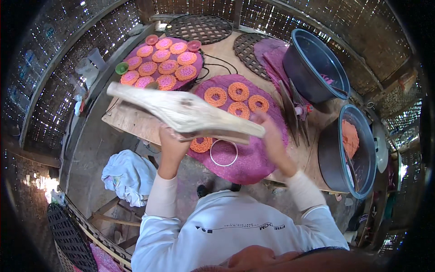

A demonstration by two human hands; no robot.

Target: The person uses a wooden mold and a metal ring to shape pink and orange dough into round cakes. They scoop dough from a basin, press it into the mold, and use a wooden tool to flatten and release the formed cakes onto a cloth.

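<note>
A pale two-handled wooden press (195, 111), thick in the middle with tapering ends, is tilted above the table and slightly blurred. My left hand (174, 143) is closed round it from beneath, its fingers partly hidden. Beside the press's right end is my right hand (272, 138), smeared by motion, so its grip is unclear. Below lies a round surface covered in pink-purple cloth (249, 165). Several rings of orange strands (238, 91) rest on it, one of them (200, 144) partly under the press. A thin white hoop (224, 166) lies near the cloth's front edge.
Orange rounds with pink centres (168, 67) fill another purple-covered tray at back left, with small red (194, 45) and green cups (121, 68). Right stand a dark tub (312, 68) and another tub (328, 156) holding orange dough (350, 139). Woven trays (199, 29) lie behind.
</note>
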